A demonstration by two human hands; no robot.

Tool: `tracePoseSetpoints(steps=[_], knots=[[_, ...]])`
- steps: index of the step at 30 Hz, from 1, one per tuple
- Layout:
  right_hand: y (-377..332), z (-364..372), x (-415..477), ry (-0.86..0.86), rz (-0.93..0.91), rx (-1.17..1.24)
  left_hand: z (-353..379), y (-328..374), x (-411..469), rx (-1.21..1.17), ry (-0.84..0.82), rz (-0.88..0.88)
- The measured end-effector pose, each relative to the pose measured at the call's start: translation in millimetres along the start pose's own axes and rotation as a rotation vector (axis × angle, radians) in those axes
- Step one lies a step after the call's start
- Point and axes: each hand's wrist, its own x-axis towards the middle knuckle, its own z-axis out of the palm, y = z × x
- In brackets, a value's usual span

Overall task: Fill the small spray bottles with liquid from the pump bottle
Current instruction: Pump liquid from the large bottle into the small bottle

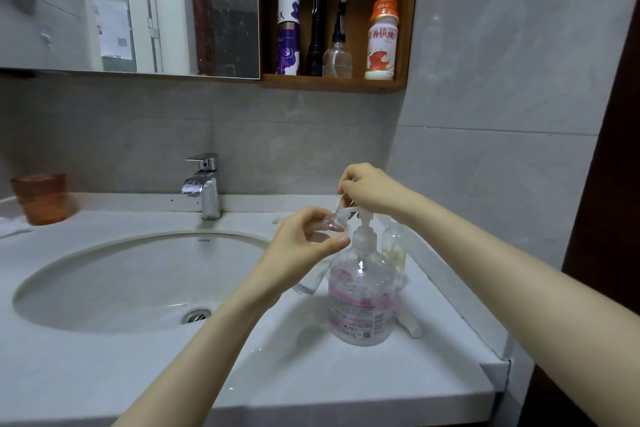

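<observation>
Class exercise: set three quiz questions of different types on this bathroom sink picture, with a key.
1. True or false: the left hand holds a small clear plastic bottle at the spout of the large clear pump bottle with a pink label, while the right hand grips its pump head.
2. Fill in: the wooden wall shelf holds ___ upright items.
3. The pump bottle stands: A) on the white counter right of the sink basin; B) inside the basin; C) on the shelf.
Key: 1 true; 2 four; 3 A.
</observation>
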Motion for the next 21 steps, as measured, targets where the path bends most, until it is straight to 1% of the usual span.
tracePoseSetpoints(steps=[5, 6, 8, 10, 11, 15, 19, 21], knots=[[0.3, 3.4, 1.2, -0.056, 0.067, -0.017, 10.2, 0.1, -1.4, -0.03, 0.048, 0.024], [-1.1, 3.4, 0.7, -0.09, 0.087, -0.03, 11.7, -0.9, -2.2, -0.032, 0.066, 0.03], [-5.3, 2.5, -2.5, -0.212, 0.144, -0.061, 13.3, -3.6, -3.6, -0.025, 0.096, 0.042], [-5.9, 1.6, -4.0, -0.323, 0.189, -0.051, 14.2, -4.6, -4.4, -0.032, 0.113, 0.053], [-4.4, 1.7, -4.1, -0.352, 0.203, -0.044, 15.2, -4.4, -5.2, -0.047, 0.115, 0.055], [-1.2, 2.1, -1.6, -0.367, 0.203, -0.06, 17.7, -2.6, -7.0, -0.086, 0.117, 0.076], [2.9, 4.1, -2.0, -0.333, 0.189, -0.049, 19.5, -2.7, -6.0, -0.092, 0.107, 0.094], [7.0, 9.4, 0.4, -0.315, 0.182, -0.087, 19.7, -6.7, -6.3, -0.077, 0.104, 0.084]])
